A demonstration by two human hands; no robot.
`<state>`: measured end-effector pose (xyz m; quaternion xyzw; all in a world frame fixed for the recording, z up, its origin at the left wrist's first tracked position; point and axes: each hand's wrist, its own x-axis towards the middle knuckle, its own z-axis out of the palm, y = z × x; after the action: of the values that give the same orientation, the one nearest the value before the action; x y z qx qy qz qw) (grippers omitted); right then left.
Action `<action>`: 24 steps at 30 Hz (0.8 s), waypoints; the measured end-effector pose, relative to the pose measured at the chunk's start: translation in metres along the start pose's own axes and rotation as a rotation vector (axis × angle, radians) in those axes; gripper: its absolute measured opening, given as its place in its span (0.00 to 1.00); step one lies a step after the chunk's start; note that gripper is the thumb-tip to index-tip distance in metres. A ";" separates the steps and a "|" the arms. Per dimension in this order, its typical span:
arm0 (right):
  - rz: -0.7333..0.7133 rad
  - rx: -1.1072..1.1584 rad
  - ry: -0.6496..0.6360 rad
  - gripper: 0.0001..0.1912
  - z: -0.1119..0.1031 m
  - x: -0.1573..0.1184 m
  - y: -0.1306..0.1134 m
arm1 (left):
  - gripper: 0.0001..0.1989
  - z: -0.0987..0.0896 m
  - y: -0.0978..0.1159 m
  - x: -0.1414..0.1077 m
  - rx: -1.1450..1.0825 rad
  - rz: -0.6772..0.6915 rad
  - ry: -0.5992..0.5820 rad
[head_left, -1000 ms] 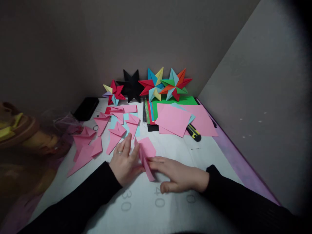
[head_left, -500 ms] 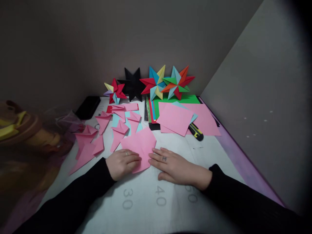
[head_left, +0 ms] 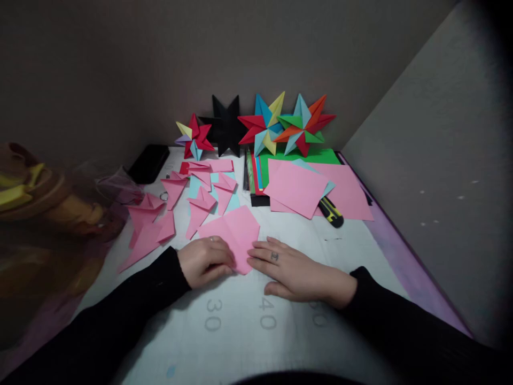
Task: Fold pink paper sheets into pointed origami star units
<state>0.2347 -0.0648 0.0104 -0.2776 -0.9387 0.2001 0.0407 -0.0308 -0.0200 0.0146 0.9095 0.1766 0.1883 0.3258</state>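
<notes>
A pink sheet of paper [head_left: 236,227] with a crease down its middle lies on the white mat [head_left: 240,353] between my hands. My left hand [head_left: 206,262] is at its lower left edge, fingers curled and thumb drawn in against the paper; the part beneath them is hidden. My right hand [head_left: 290,270] rests flat with fingers stretched out, the fingertips touching the sheet's right edge. Several folded pink paper pieces [head_left: 150,240] lie to the left, some on a light blue sheet [head_left: 195,187].
Folded paper stars [head_left: 262,125] lean against the back wall, a black one [head_left: 227,128] among them. Flat pink sheets [head_left: 298,187] lie on a green sheet [head_left: 328,156] at the back right, beside a yellow-black utility knife [head_left: 332,213]. A black phone-like object [head_left: 149,163] lies back left.
My view has shifted slightly. The paper's lower left edge now slants inward beneath my left hand, whose fingers and thumb have moved along it. My right hand stays flat at the right edge.
</notes>
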 end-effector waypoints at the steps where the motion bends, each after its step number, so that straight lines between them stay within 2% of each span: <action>1: 0.007 0.001 -0.021 0.31 -0.001 0.000 0.000 | 0.10 0.000 0.000 0.001 0.033 -0.063 0.004; 5: -0.009 0.022 -0.070 0.28 -0.004 0.000 0.003 | 0.17 0.002 0.001 0.008 0.179 -0.283 -0.022; 11: -0.001 0.030 -0.090 0.25 -0.006 0.000 0.003 | 0.14 0.006 0.007 0.017 0.264 -0.504 -0.001; 18: 0.031 0.083 -0.069 0.32 -0.006 0.000 0.001 | 0.13 0.007 0.009 0.023 0.289 -0.602 -0.001; 24: -0.009 0.016 -0.079 0.28 -0.004 0.001 0.002 | 0.13 0.008 0.008 0.025 0.306 -0.647 0.007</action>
<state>0.2363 -0.0610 0.0135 -0.2652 -0.9391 0.2184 0.0066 -0.0044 -0.0192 0.0204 0.8441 0.4828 0.0500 0.2278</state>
